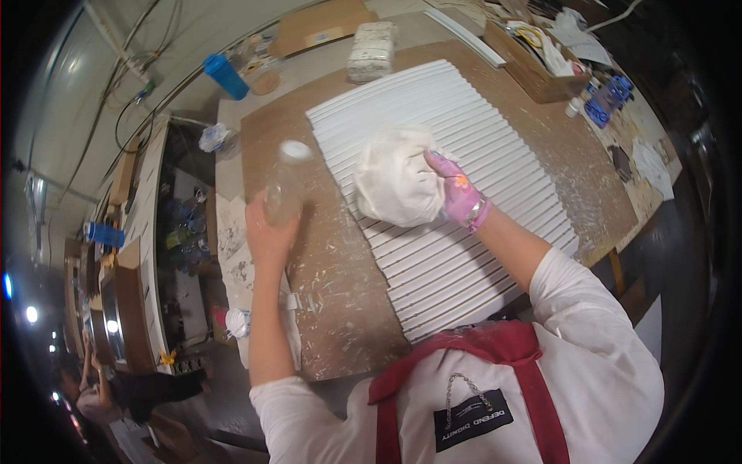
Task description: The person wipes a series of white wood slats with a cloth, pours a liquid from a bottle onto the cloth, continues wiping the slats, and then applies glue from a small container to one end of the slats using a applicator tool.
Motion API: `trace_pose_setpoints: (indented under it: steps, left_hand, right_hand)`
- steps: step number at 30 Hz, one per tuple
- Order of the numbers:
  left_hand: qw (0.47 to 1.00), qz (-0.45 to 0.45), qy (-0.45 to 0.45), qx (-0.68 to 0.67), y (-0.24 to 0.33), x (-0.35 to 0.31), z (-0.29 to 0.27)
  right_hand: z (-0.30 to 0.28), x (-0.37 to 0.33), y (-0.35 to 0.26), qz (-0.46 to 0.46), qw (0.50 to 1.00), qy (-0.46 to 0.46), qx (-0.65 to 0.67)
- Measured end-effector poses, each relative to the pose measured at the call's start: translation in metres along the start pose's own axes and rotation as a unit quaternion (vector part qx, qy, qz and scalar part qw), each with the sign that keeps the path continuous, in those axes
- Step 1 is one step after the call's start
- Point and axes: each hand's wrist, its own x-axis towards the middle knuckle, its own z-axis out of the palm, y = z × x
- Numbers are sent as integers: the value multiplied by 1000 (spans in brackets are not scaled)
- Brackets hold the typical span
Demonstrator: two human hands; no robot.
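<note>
My bare left hand [272, 224] is wrapped round a clear bottle with a white cap [294, 151], held upright at the left of the white strips. The bottle is somewhat blurred. In a pink glove with an orange flower, my right hand [461, 193] grips a bunched white cloth [398, 174], its thumb on top and its other fingers hidden. Beneath the cloth, many long white grooved strips [471, 271] lie side by side on a brown board [332, 301]. I cannot tell whether the cloth touches them.
At the far edge stand a blue bottle [226, 76], a stack of whitish blocks [372, 50] and a cardboard piece [321, 27]. Far right, a wooden box [537, 77] holds rags, with a blue bottle [609, 100] beside it. Another person [116, 390] is at the lower left.
</note>
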Motion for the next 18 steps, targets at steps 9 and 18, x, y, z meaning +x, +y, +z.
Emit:
trace_pose_setpoints:
  steps: [9,18]
  left_hand:
    - [924,265,-144,236,70,-44,-34]
    - [890,315,-163,287,97,-33,-54]
  right_hand:
    - [-8,-11,35,80,997,3,-13]
    - [-29,-30,9,39,998,38,35]
